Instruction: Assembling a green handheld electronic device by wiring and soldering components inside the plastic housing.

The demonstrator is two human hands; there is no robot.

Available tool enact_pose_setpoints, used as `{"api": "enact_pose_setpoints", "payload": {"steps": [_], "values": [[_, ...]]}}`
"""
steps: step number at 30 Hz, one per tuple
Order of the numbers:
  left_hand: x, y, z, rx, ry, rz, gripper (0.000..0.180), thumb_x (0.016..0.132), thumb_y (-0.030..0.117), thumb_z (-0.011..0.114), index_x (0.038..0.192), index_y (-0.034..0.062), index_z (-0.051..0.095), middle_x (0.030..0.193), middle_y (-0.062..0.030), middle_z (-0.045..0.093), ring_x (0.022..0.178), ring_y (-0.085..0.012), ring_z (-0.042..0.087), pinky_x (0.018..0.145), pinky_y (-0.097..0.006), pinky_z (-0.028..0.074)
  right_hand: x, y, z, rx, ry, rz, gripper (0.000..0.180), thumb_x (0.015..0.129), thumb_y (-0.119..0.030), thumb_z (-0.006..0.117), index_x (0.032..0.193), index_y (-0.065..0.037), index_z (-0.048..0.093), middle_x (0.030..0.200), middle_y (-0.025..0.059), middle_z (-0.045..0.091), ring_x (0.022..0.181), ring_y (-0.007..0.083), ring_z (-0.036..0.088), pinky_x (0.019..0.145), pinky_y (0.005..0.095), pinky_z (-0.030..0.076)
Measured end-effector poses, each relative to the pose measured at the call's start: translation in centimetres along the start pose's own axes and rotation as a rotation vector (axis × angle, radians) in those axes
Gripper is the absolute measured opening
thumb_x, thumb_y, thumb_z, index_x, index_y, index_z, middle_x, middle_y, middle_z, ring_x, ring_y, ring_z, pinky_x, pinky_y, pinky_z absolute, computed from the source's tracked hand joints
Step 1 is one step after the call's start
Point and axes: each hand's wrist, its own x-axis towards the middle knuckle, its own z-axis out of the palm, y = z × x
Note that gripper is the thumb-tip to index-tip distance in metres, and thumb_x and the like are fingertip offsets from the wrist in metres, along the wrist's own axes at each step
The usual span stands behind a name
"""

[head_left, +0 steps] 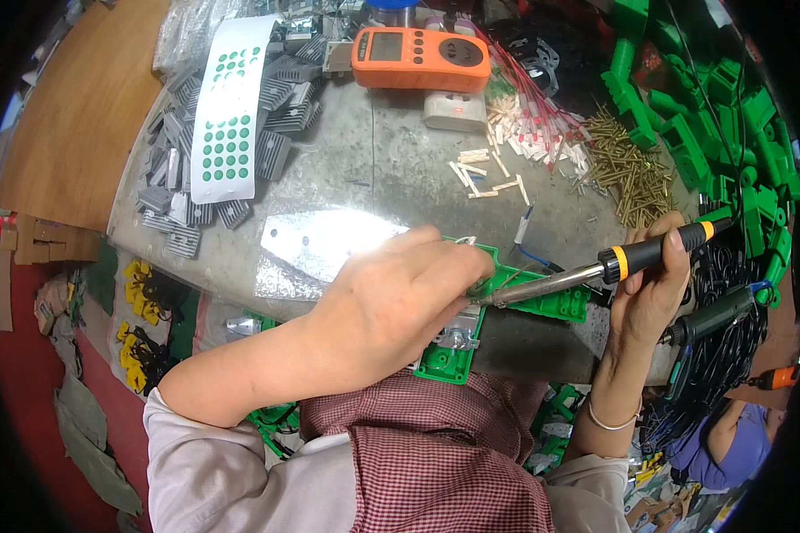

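Observation:
My right hand [653, 289] grips the black and orange handle of a soldering iron [556, 283]. The iron's metal shaft slants down to the left, and its tip reaches a green plastic housing [451, 366] beside my left fingertips. My left hand [409, 289] is closed in a pinch over that housing; its fingers hide whatever they hold. A silver metal part [458, 338] sits inside the housing at the table's near edge. Another stretch of green casing [556, 306] extends right, under the iron. A blue wire with a white sleeve [522, 231] lies just beyond it.
Grey finned heat sinks [280, 155] lie beneath a white sheet of green dot stickers [227, 169]. An orange meter [418, 59] stands at the back. Small white tubes [476, 169], brass screws [629, 169] and green housings [684, 151] are piled rightward. A black-handled tool [716, 315] lies near my right wrist.

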Motion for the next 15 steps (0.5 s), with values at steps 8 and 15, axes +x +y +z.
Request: {"api": "enact_pose_setpoints", "payload": {"steps": [8, 15], "values": [[0.3, 0.2, -1.2, 0.188, 0.038, 0.065, 0.026, 0.064, -0.004, 0.075, 0.087, 0.0041, 0.065, 0.074, -0.0079, 0.059, 0.067, -0.026, 0.058, 0.059, -0.038, 0.046, 0.2, 0.2, -0.2, 0.011, -0.003, 0.005, 0.026, 0.093, -0.028, 0.058, 0.088, -0.003, 0.049, 0.065, 0.0018, 0.043, 0.044, 0.0066, 0.036, 0.04, 0.0204, 0.029], [1.4, -4.3, -5.0, 0.272, -0.016, -0.144, 0.014, 0.08, 0.005, 0.072, 0.093, 0.0007, 0.072, 0.087, -0.0086, 0.07, 0.077, -0.0244, 0.061, 0.069, -0.036, 0.049, -0.2, -0.2, 0.2, -0.056, 0.027, 0.004, 0.026, 0.097, -0.029, 0.052, 0.088, -0.005, 0.047, 0.057, -0.001, 0.039, 0.042, 0.0045, 0.033, 0.042, 0.02, 0.029]]}}
